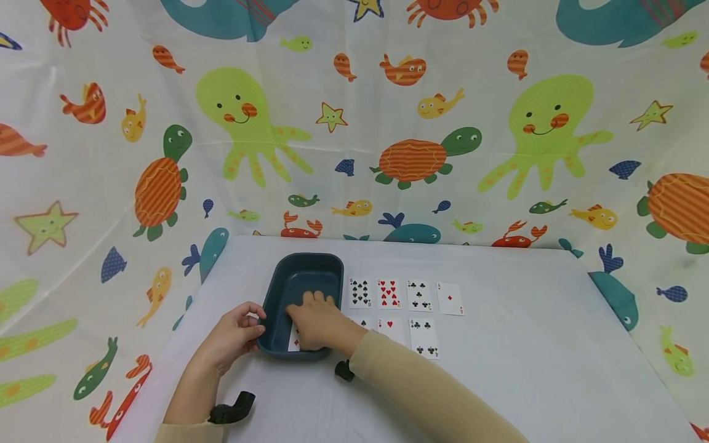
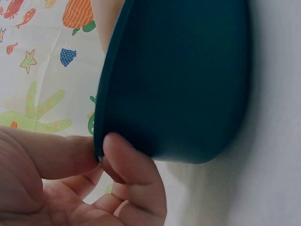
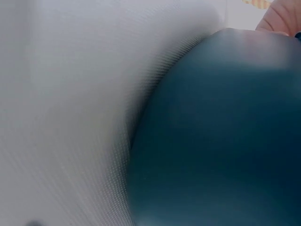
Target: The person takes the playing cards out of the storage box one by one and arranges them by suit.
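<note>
My left hand (image 1: 235, 335) pinches the left rim of a dark teal tray (image 1: 304, 274) between thumb and curled fingers. The left wrist view shows that pinch (image 2: 127, 160) closely, on the rim of the tray (image 2: 178, 80). My right hand (image 1: 316, 317) reaches inside the tray, fingers bent downward. Beside and partly under it lies a playing card with red diamonds (image 1: 293, 341). The fingertips are partly hidden, so whether they grip a card cannot be seen. In the right wrist view the outer wall of the tray (image 3: 211, 132) hides the right fingers.
Right of the tray, an upper row holds a spades card (image 1: 360, 293), a hearts card (image 1: 389, 294), a clubs card (image 1: 419, 296) and an ace of diamonds (image 1: 450, 299). Below are a hearts card (image 1: 390, 329), a clubs card (image 1: 424, 338) and a partly covered black-suited card. A sea-animal cloth (image 1: 354, 135) hangs behind.
</note>
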### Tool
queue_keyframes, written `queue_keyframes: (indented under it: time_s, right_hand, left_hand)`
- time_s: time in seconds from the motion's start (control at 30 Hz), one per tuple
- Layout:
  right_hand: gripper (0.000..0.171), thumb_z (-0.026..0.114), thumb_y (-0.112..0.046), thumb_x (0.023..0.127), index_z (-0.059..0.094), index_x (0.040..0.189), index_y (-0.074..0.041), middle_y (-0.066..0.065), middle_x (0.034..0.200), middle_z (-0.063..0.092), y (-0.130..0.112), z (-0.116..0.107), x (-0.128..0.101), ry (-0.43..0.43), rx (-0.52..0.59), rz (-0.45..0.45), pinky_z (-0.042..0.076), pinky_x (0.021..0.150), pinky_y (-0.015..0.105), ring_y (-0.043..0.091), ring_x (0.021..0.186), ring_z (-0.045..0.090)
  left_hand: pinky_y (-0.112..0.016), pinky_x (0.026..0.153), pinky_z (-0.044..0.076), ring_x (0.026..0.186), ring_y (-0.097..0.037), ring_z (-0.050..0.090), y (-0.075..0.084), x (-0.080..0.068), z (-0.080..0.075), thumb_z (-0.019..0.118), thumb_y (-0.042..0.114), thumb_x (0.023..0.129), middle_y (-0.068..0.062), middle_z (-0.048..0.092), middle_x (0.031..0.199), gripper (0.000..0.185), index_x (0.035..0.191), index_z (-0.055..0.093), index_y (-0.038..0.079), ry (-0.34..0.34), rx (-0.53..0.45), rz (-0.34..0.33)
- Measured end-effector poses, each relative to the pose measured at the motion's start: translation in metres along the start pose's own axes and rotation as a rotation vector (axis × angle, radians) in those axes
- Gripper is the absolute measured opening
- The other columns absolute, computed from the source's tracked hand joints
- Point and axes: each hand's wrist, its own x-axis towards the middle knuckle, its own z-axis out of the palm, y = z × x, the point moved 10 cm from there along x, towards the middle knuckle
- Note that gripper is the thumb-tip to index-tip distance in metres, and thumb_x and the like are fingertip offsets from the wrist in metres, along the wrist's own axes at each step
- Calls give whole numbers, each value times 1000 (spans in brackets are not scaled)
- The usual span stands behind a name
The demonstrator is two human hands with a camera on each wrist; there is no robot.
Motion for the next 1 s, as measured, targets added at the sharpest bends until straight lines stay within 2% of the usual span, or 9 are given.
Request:
queue_keyframes:
  time_s: [0.47,0.77,1.0]
  right_hand:
    - [76,88,-32,84,56,153,-31,5,132,57,7,-2,7,-71,118,32,45,98,42,21,111,45]
    - [79,90,-34,82,56,153,-33,6,135,55,10,-1,10,-46,123,53,43,98,43,23,114,44]
    - [79,89,-31,82,56,153,-36,3,135,53,8,-5,11,-4,174,33,42,94,39,20,116,44]
  left_hand:
    - [-31,65,57,72,-23,56,2,-1,0,62,2,104,-5,56,89,24,127,57,0,1,2,1]
    - [-31,65,58,73,-23,56,3,-1,1,62,2,104,-6,57,90,24,127,57,0,-4,3,1]
    - [-31,66,58,72,-24,57,2,-1,0,62,2,104,-6,58,90,24,128,56,0,-5,6,0]
